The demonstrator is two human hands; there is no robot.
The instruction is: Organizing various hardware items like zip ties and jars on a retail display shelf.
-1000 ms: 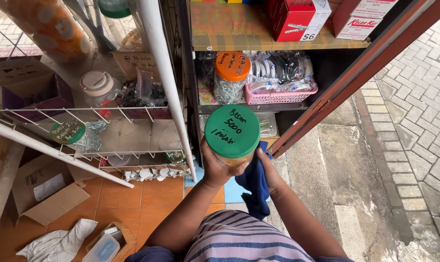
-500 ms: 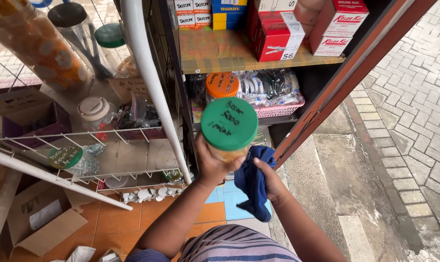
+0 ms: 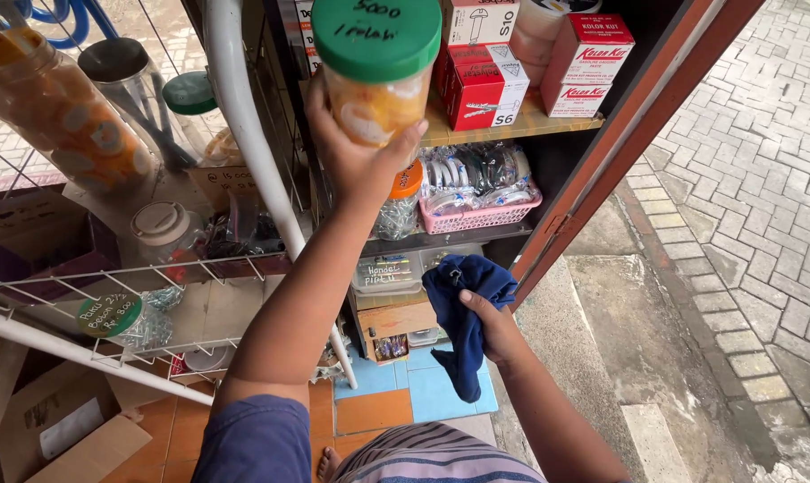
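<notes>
A dark cabinet (image 3: 593, 170) with open shelves fills the middle of the view, its reddish-brown door frame (image 3: 637, 134) slanting down toward a grey brick pavement (image 3: 763, 179) on the right. To the left of the cabinet a white wire rack (image 3: 110, 295) stands behind a white pipe (image 3: 244, 134) that runs down across the view. On the wooden shelf (image 3: 512, 125) inside the cabinet sit red and white boxes (image 3: 485, 85), stacked side by side. Below that shelf a pink plastic basket (image 3: 476, 215) holds small packets in clear wrap. A big clear jar (image 3: 52, 112) with orange contents lies tilted at the upper left, near a second jar with a green lid (image 3: 189, 92). Flattened cardboard (image 3: 61, 429) lies on the orange floor tiles (image 3: 369, 411) at the lower left.

The left hand (image 3: 356, 152) is raised high and wraps around the lower part of a clear jar with a broad green lid (image 3: 376, 63); the fingers curl round its side and the thumb presses its front. This jar holds yellow-orange pieces and sits in front of the wooden shelf's left end, upright, above a smaller orange-lidded jar (image 3: 398, 201). The right hand (image 3: 490, 326) hangs lower, in front of the bottom compartments, closed around a dark blue cloth (image 3: 463, 313) that droops below the fingers. A small green-lidded jar (image 3: 119, 317) lies on the wire rack.
</notes>
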